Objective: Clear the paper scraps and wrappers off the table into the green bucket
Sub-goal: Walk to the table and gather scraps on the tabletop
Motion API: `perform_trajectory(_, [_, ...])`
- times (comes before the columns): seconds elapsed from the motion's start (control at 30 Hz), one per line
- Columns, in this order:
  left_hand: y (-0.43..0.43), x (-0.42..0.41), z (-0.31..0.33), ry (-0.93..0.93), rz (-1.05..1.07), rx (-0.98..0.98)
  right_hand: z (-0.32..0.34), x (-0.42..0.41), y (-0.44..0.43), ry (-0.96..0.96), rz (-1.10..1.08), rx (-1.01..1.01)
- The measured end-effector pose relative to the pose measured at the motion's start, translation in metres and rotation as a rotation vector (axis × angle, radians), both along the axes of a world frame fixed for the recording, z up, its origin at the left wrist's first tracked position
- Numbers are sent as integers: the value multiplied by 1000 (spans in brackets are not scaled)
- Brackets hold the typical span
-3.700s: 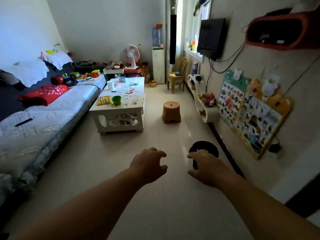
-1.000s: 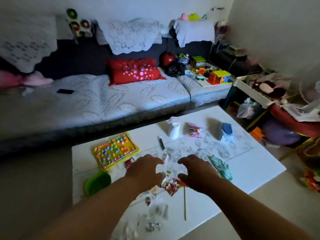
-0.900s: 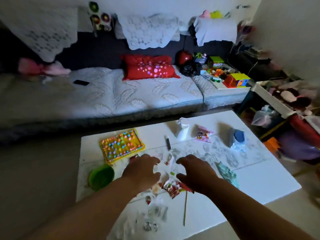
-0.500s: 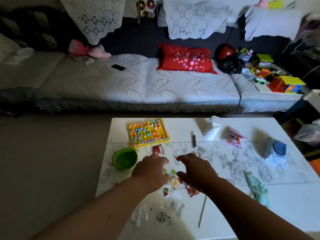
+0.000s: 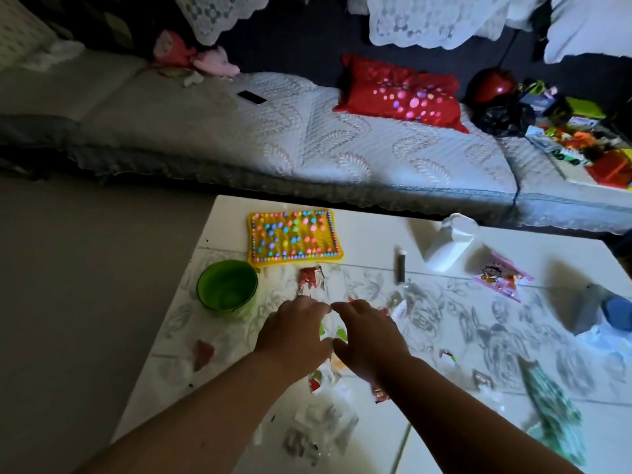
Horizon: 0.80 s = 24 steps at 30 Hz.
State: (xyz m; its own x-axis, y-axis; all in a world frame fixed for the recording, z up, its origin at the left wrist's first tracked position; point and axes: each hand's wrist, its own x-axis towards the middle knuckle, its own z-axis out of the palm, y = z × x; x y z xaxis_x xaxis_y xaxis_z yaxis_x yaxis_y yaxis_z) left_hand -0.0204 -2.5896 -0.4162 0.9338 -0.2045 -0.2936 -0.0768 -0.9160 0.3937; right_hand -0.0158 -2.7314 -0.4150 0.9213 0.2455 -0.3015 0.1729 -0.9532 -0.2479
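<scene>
A small green bucket [image 5: 227, 289] stands upright on the white table [image 5: 444, 439] near its left edge. Several wrappers and scraps lie around the middle: a red wrapper [image 5: 310, 279] by the bucket, green scraps [image 5: 337, 331] between my hands, a clear wrapper [image 5: 316, 431] nearer me, a pink packet [image 5: 501, 277] at the right. My left hand [image 5: 294, 333] and my right hand [image 5: 367, 336] hover side by side over the scraps, fingers loosely curved, holding nothing that I can see.
A yellow pegboard toy [image 5: 294, 236] lies behind the bucket. A white bottle [image 5: 449, 242], a dark marker [image 5: 400, 265], a blue-and-grey object [image 5: 605, 311] and a green patterned bag [image 5: 554, 419] are also on the table. A sofa [image 5: 307, 138] runs along the far side.
The view has tilted down and closer to the table. Both hands have moved a little forward over the scraps, closer together.
</scene>
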Motion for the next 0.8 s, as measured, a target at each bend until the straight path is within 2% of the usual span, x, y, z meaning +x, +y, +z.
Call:
perform_trajectory(0.27, [-10,25,-128,-270,20,111,-130,31,-21,-213,-21,30])
perform_trajectory(0.43, [-15,27,-178,-375,39,102,-177,29,-26,-331,3,12])
perform_trajectory(0.6, [-24,-8,-188,-429,-7,104,-181,-11,-24,-389,-2,-13])
perform_trajectory(0.8, [-24,-100,-154,-476,-14,55,-142,-103,-24,-409,-43,-27])
